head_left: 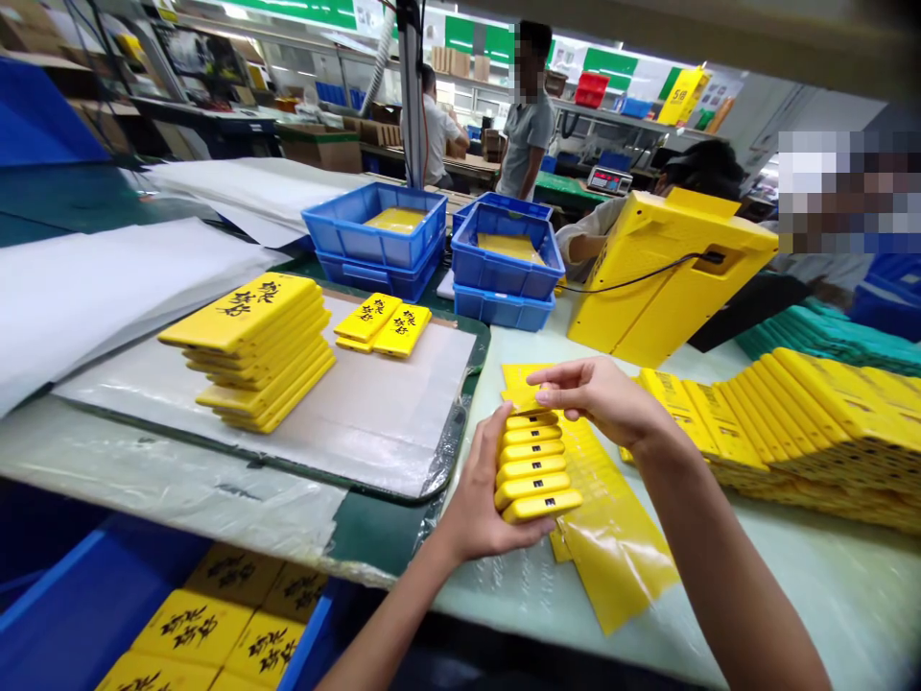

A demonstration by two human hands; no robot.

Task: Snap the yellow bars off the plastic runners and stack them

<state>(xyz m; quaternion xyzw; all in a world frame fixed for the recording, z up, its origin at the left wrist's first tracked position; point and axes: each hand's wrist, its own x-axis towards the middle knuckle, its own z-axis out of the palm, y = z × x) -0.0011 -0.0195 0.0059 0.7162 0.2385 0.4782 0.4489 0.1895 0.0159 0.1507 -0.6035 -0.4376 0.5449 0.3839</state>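
Note:
My left hand [479, 504] is wrapped round a stack of several yellow power banks [536, 465], their ends with small dark ports turned toward me. At the top of this stack my right hand [601, 393] is closed, thumb and fingertips pinched on a thin yellow piece of film [524, 395]. Whether that film is stuck to the top power bank I cannot tell. Beneath and beside the hands, yellow film sheets [619, 547] lie on the table, some with rows of pale marks.
On a paper-lined tray [403, 441] stand a tall power bank stack [259, 355] and several loose ones. Behind are blue bins [381, 245] and a yellow box-like case [669, 278] with a cable. More yellow units [791, 413] lie right. A blue crate [79, 595] sits below. People are behind.

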